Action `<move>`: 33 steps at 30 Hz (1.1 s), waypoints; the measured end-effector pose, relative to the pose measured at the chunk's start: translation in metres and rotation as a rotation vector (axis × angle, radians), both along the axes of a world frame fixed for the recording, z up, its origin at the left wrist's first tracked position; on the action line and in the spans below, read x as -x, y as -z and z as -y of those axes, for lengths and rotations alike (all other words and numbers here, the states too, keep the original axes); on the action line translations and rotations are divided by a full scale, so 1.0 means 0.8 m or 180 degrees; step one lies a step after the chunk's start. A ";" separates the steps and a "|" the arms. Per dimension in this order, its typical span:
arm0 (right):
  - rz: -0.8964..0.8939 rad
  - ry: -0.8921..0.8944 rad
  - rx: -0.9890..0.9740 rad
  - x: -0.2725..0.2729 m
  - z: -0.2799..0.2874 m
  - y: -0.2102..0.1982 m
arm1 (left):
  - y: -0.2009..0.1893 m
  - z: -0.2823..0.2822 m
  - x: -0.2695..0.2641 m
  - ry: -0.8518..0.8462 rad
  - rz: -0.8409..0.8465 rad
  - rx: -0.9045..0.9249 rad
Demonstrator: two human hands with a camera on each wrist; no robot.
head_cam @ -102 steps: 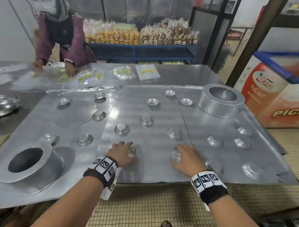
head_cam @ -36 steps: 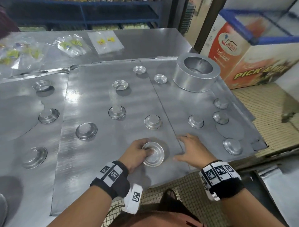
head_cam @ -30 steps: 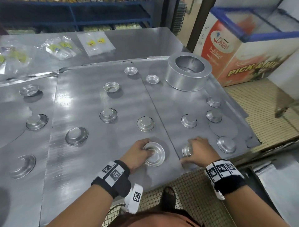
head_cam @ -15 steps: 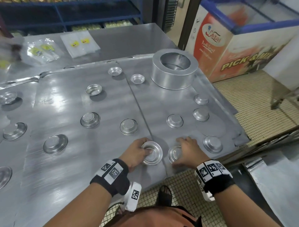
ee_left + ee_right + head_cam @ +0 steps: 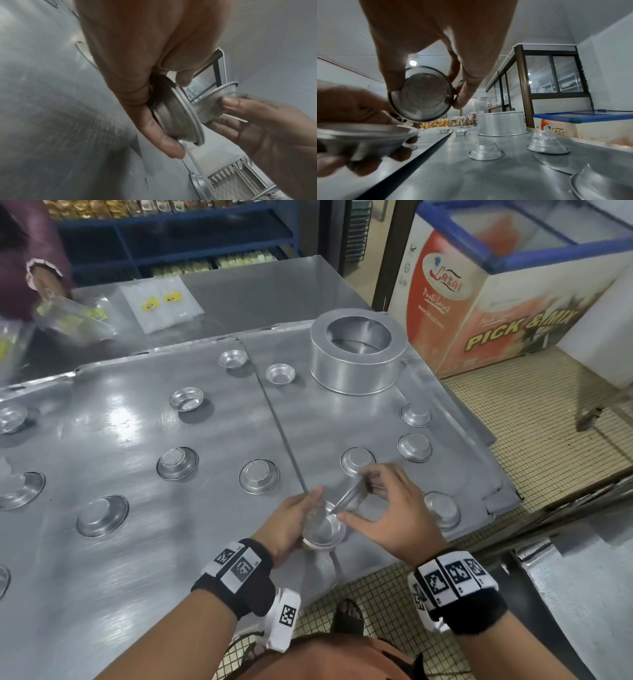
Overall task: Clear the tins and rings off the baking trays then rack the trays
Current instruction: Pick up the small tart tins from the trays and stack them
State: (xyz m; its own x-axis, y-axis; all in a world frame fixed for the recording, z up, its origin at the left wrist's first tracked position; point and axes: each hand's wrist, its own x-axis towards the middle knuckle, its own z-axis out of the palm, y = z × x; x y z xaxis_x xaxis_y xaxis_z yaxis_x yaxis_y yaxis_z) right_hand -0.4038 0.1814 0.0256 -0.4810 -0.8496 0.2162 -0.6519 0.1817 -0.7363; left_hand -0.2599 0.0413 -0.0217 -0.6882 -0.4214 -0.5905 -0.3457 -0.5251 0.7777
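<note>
Nearest you, your left hand [image 5: 286, 527] cups a stack of small tins [image 5: 323, 530] just above the near edge of the baking trays [image 5: 191, 440]; its grip curls round the stack's wall. Your right hand [image 5: 394, 515] pinches a single tin [image 5: 352, 496] between thumb and fingertips, tilted on edge and touching the rim of the stack. The left wrist view shows what the head view hides: the fingers [image 5: 163, 136] wrap under the stack's base [image 5: 176, 116], and the single tin [image 5: 214, 102] meets its rim from the side. The right wrist view alone shows the single tin's flat underside [image 5: 423, 94] turned toward the camera and the stack [image 5: 363, 136] held clear of the tray.

Half a second ago both hands lay low on the tray, each on a tin resting there; now both tins are lifted and brought together.

Farther out, upturned tins [image 5: 258, 475] and upright ones [image 5: 186, 398] are scattered across the trays on the steel surface [image 5: 257, 289]. A large ring mould [image 5: 356, 354] stands at the far right corner. Beyond lie plastic packets [image 5: 161, 302], another person's sleeve [image 5: 44, 265], blue shelving [image 5: 191, 231] and a chest freezer [image 5: 496, 285].
</note>
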 end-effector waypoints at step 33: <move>-0.0865 0.1155 -0.2385 0.122 -0.072 0.049 | -0.015 -0.034 0.055 -0.0104 -0.0242 0.0381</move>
State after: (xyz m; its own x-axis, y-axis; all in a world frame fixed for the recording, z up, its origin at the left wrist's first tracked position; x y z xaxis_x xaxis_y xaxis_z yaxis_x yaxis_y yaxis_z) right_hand -0.5012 0.2387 -0.0134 -0.7621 -0.6185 -0.1913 -0.5956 0.7856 -0.1676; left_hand -0.3037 0.0687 -0.0094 -0.7138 -0.5087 -0.4814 -0.2676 -0.4370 0.8587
